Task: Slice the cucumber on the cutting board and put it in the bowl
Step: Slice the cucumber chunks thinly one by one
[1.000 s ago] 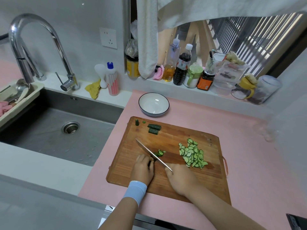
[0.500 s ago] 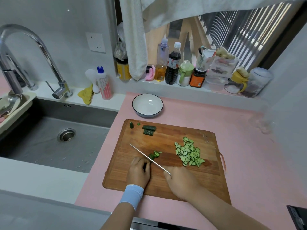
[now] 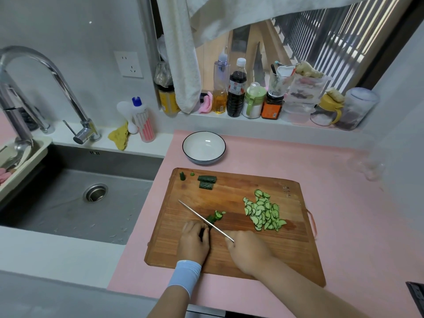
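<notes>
On the wooden cutting board [image 3: 229,255] my left hand [image 3: 194,241] holds down a short cucumber piece [image 3: 212,218], fingers curled over it. My right hand [image 3: 249,251] grips the handle of a knife [image 3: 204,220], whose blade lies across the cucumber piece beside my left fingers. A few fresh slices lean at the piece's far end. A pile of half-moon cucumber slices [image 3: 263,211] lies to the right. Two cucumber chunks [image 3: 206,181] and small end bits [image 3: 182,176] sit at the board's far left corner. The white bowl [image 3: 203,146] stands behind the board with nothing in it.
A steel sink [image 3: 75,198] with a tall faucet [image 3: 46,88] lies to the left. Bottles and jars [image 3: 252,97] line the window ledge behind the bowl, with a towel hanging above. Pink mat [image 3: 344,203] covers the counter around the board.
The view has shifted slightly. Both hands stay in place on the board; the knife blade has worked a little further along the cucumber piece toward my left hand.
</notes>
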### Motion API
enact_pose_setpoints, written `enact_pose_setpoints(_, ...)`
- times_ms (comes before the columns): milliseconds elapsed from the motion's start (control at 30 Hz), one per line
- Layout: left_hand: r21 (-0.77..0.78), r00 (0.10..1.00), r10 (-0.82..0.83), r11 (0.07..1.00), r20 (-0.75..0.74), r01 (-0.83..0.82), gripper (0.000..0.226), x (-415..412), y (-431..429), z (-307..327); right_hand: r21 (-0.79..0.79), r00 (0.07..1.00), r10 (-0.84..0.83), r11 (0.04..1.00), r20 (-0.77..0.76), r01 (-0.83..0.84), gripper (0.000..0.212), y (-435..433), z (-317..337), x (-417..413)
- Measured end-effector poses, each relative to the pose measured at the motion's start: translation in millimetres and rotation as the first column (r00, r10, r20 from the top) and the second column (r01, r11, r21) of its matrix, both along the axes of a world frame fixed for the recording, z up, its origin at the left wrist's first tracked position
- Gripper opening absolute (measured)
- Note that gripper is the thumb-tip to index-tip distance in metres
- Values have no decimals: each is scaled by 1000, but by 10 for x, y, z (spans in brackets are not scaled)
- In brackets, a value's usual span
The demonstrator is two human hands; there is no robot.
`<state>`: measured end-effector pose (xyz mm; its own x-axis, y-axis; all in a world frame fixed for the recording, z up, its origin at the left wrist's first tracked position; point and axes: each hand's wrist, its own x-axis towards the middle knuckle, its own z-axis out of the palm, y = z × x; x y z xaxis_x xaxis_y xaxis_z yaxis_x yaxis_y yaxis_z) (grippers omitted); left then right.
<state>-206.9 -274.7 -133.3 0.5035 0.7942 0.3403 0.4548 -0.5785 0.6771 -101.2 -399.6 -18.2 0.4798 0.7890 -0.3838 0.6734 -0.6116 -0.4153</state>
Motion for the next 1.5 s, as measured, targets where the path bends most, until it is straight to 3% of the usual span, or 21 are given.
enact_pose_setpoints(167, 6, 1000, 15, 1000, -17, -15, 22, 4, 5, -14, 43, 999, 18, 999, 35, -19, 22, -71, 11, -34)
enact_pose_setpoints(500, -19, 1000, 7, 1000, 2, -7, 20, 2, 16, -13, 27, 1000, 2, 1000, -10, -2, 36, -165, 31, 64)
enact_pose_setpoints(867, 31, 1000, 11, 999, -9, -11, 18, -16, -31, 16, 33, 999, -30, 999, -34, 31, 25, -14, -127, 39)
enact_pose_setpoints(1500, 8, 1000, 25, 1000, 3, -25, 19, -26, -22, 12, 60, 1000, -10, 998, -7, 11, 35, -155, -97, 65)
